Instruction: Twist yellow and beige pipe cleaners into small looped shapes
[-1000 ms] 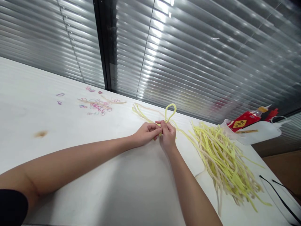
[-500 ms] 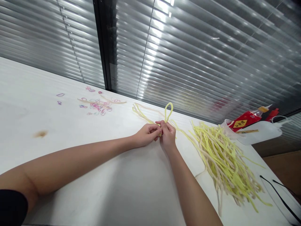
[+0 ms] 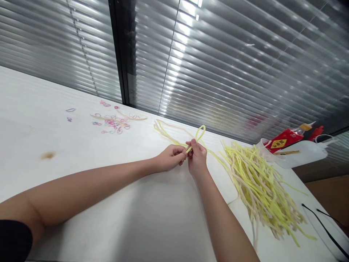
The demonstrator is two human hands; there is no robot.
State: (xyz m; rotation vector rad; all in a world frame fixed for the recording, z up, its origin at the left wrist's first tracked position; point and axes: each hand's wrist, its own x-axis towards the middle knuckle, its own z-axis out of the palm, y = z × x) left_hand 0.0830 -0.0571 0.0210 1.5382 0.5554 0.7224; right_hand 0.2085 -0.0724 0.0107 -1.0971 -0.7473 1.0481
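Note:
Both hands meet over the white table (image 3: 81, 153) near its far edge. My left hand (image 3: 170, 157) and my right hand (image 3: 196, 158) each pinch the same yellow pipe cleaner (image 3: 200, 132), which sticks up beyond the fingers as a small closed loop. Its loose yellow ends (image 3: 163, 131) trail off to the left on the table. A large heap of yellow and cream pipe cleaners (image 3: 259, 182) lies just right of my right hand.
Small coloured rubber bands (image 3: 111, 122) are scattered at the back left. A white container (image 3: 300, 154) with a red packet (image 3: 286, 138) stands at the far right by the window blinds. Black cords (image 3: 321, 225) lie at the table's right edge. A brown stain (image 3: 47, 155) marks the left.
The loop above my fingers has shrunk and tilted to the right. My right hand has risen slightly; both hands keep their pinch.

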